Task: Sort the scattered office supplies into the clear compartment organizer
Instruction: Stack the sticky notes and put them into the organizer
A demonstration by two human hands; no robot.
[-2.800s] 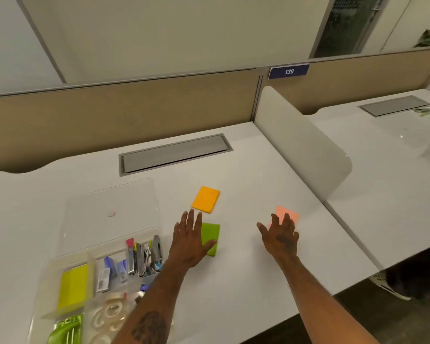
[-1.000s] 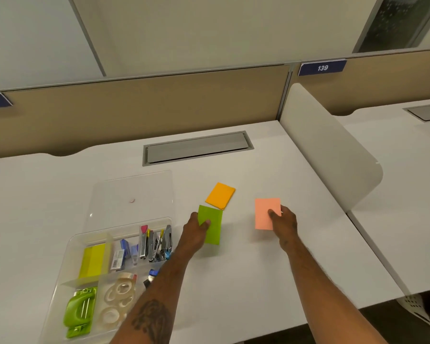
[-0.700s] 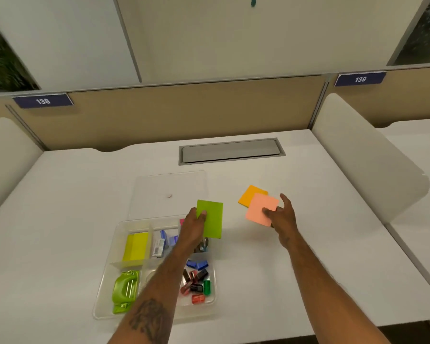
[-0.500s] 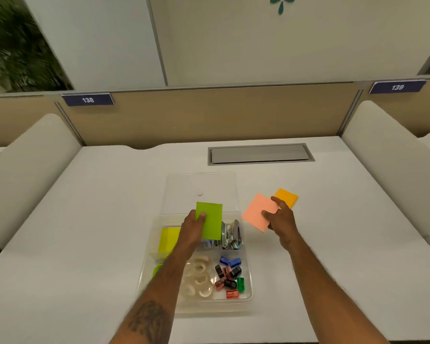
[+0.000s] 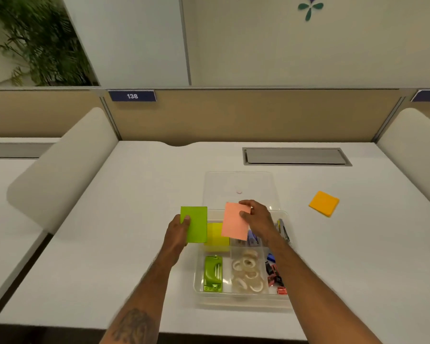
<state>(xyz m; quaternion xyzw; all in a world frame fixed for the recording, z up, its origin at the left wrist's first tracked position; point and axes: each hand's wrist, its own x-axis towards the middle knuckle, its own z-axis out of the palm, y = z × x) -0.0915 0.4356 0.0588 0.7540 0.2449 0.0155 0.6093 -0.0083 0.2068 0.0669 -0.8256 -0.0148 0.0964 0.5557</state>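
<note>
On the white table (image 5: 134, 219), the left hand (image 5: 178, 229) pinches a green sticky-note pad (image 5: 195, 228), thumb on its face and fingers curled behind. The pad is held upright-facing at about ten o'clock of the clear organizer (image 5: 243, 297), overlapping its left rim. In the organizer, a yellow pad (image 5: 217, 237) lies in the far-left compartment, at eleven o'clock. A green hole punch (image 5: 212, 274) fills the near-left compartment at seven o'clock, and white tape rolls (image 5: 247, 271) are piled in the near-middle one. A clear lid (image 5: 238, 184) lies flat on the table at the organizer's twelve o'clock; whether the two touch cannot be told. Above the far compartments, a pink pad (image 5: 235, 222) hangs tilted, its lower edge over the yellow pad's right side. The right hand (image 5: 257, 218) pinches it near the upper right corner, between the thumb and curled fingers. Coloured binder clips (image 5: 274, 276) sit in the near-right compartment at five o'clock. Some metal tools (image 5: 282, 229) show at two o'clock, partly hidden by the right wrist. An orange pad (image 5: 324, 203) lies flat on the table, well apart from the organizer, farther out toward two o'clock.
</note>
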